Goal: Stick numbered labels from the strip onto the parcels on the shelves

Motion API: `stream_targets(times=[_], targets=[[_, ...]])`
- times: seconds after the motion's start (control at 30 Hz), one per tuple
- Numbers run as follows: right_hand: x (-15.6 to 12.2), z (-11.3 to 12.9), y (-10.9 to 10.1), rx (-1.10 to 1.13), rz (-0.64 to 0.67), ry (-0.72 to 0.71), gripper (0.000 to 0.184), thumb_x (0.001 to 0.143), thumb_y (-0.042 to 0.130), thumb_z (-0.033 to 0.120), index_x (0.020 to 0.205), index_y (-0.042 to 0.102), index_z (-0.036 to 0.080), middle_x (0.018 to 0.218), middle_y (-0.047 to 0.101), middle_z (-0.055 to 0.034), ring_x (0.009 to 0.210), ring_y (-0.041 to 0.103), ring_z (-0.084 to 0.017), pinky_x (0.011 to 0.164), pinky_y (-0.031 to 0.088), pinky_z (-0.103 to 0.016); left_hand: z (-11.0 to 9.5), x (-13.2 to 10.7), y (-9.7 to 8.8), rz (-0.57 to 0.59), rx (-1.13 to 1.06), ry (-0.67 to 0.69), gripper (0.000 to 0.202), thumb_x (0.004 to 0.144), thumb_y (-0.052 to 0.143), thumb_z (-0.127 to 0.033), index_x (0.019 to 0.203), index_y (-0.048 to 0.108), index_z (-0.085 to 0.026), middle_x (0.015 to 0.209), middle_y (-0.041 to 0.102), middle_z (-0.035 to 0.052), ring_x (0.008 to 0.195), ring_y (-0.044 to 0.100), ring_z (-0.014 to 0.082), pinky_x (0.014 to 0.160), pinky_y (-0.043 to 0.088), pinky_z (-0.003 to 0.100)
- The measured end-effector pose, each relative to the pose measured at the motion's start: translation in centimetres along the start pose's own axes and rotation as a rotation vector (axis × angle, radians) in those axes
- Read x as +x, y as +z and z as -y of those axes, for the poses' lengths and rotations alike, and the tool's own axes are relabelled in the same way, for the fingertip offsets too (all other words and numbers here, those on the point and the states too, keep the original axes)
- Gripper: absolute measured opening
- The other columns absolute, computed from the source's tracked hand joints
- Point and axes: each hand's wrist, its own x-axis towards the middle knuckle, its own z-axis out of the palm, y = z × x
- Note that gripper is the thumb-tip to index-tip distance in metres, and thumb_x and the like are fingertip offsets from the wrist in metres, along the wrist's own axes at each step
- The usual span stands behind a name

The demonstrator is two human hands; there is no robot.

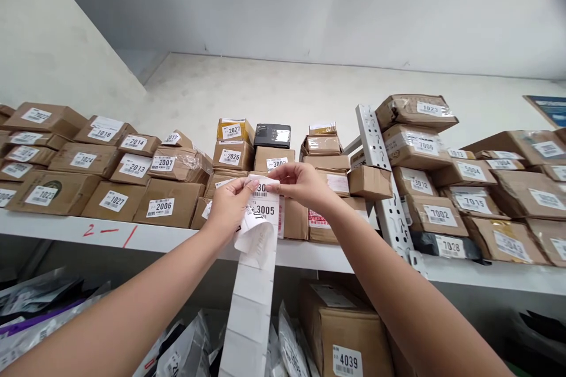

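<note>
Both my hands are raised in front of the shelf, close together on a long strip of printed labels [264, 212]. My left hand [230, 203] pinches the strip's upper left between thumb and fingers. From the other side, my right hand [303, 181] pinches the top label near its right edge. One printed label reads 3005. Part of the strip curls over below my left thumb, and its plain white backing [247, 306] hangs down past the shelf edge. Just behind my hands, a box marked 3002 [275, 156] is partly covered by my fingers.
Numbered cardboard boxes [161, 200] are stacked along the white shelf [132, 237]. A perforated metal upright [384, 182] separates them from more boxes [442, 215] at right. Below are bagged parcels [186, 344] and a large box marked 4039 [354, 336].
</note>
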Motion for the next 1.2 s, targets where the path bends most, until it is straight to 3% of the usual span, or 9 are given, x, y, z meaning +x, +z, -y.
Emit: stream_targets(times=[0.1,0.3,0.47,0.57,0.63,0.7,0.9,1.1,1.2], targets=[[0.2,0.0,0.4,0.108,-0.049,0.049,0.015,0.063,0.076,0.023,0.069,0.064,0.016,0.062,0.065,0.0004,0.057,0.059,-0.01,0.054,0.048,-0.023,-0.2,0.1,0.2,-0.061,0.019,0.077,0.041,0.063,0.073,-0.054,0.07,0.065,-0.015,0.054,0.059,-0.0029,0.049,0.051,0.0092,0.045,0.041,0.02],[0.5,-0.2,1.3,0.215,-0.109,0.034,0.025,0.054,0.082,0.03,0.069,0.067,0.016,0.066,0.066,-0.0011,0.061,0.06,-0.011,0.061,0.052,-0.026,-1.4,0.0,-0.7,0.033,0.097,0.044,0.042,0.051,0.083,-0.043,0.079,0.067,-0.015,0.066,0.067,0.0,0.057,0.058,0.0133,0.051,0.047,0.024],[2.0,-0.1,1.9,0.111,-0.155,-0.076,0.01,0.068,0.071,0.024,0.067,0.064,0.017,0.065,0.063,0.0006,0.057,0.056,-0.009,0.054,0.05,-0.025,-1.6,0.8,-1.1,-0.075,0.119,0.097,0.037,0.062,0.076,-0.048,0.079,0.068,-0.017,0.062,0.065,-0.0014,0.051,0.053,0.0094,0.047,0.041,0.02],[5.3,0.0,0.6,0.038,-0.348,-0.152,0.006,0.073,0.066,0.022,0.072,0.061,0.017,0.073,0.064,-0.0016,0.062,0.058,-0.012,0.058,0.053,-0.029,-1.4,0.7,-0.9,-0.049,0.152,0.05,0.038,0.055,0.081,-0.04,0.083,0.069,-0.017,0.07,0.069,0.0019,0.056,0.058,0.0127,0.05,0.044,0.024],[8.3,-0.2,-0.8,-0.098,-0.554,-0.213,0.004,0.076,0.063,0.021,0.075,0.061,0.017,0.076,0.064,-0.0026,0.066,0.059,-0.013,0.065,0.052,-0.031,-1.1,0.2,-0.9,-0.004,0.261,0.017,0.033,0.053,0.081,-0.037,0.077,0.069,-0.016,0.064,0.066,0.0017,0.052,0.055,0.0124,0.047,0.041,0.023],[11.2,-0.6,-2.2,-0.315,-0.645,-0.201,0.003,0.075,0.063,0.019,0.074,0.06,0.017,0.073,0.063,-0.0018,0.068,0.058,-0.014,0.072,0.05,-0.033,-0.7,-0.4,-1.2,0.043,0.309,-0.004,0.031,0.055,0.08,-0.039,0.073,0.068,-0.016,0.056,0.062,0.0002,0.047,0.051,0.0111,0.043,0.037,0.023],[13.9,-1.3,-2.3,-0.846,-0.58,-0.168,0.008,0.074,0.062,0.011,0.08,0.064,0.017,0.081,0.062,-0.0083,0.084,0.06,-0.024,0.077,0.047,-0.037,0.3,-1.9,-2.6,0.117,0.25,-0.072,0.033,0.057,0.078,-0.044,0.074,0.068,-0.019,0.06,0.066,0.003,0.052,0.058,0.0143,0.047,0.045,0.024],[13.2,-0.7,-1.7,-0.962,-0.656,-0.156,0.065,0.064,0.076,0.016,0.123,0.049,0.02,0.121,0.048,-0.0169,0.104,0.055,-0.035,0.082,0.047,-0.048,0.1,-2.2,-3.0,0.076,0.243,-0.046,0.032,0.056,0.08,-0.043,0.074,0.069,-0.019,0.055,0.065,0.0009,0.047,0.056,0.0123,0.042,0.043,0.022],[12.3,-0.7,-2.4,-0.86,-0.594,-0.105,0.042,0.073,0.066,0.013,0.114,0.055,0.014,0.117,0.053,-0.0173,0.111,0.052,-0.034,0.09,0.044,-0.049,-0.2,-2.3,-2.9,0.069,0.205,-0.034,0.032,0.055,0.08,-0.043,0.074,0.07,-0.02,0.054,0.065,0.0001,0.045,0.055,0.0113,0.041,0.042,0.021]])
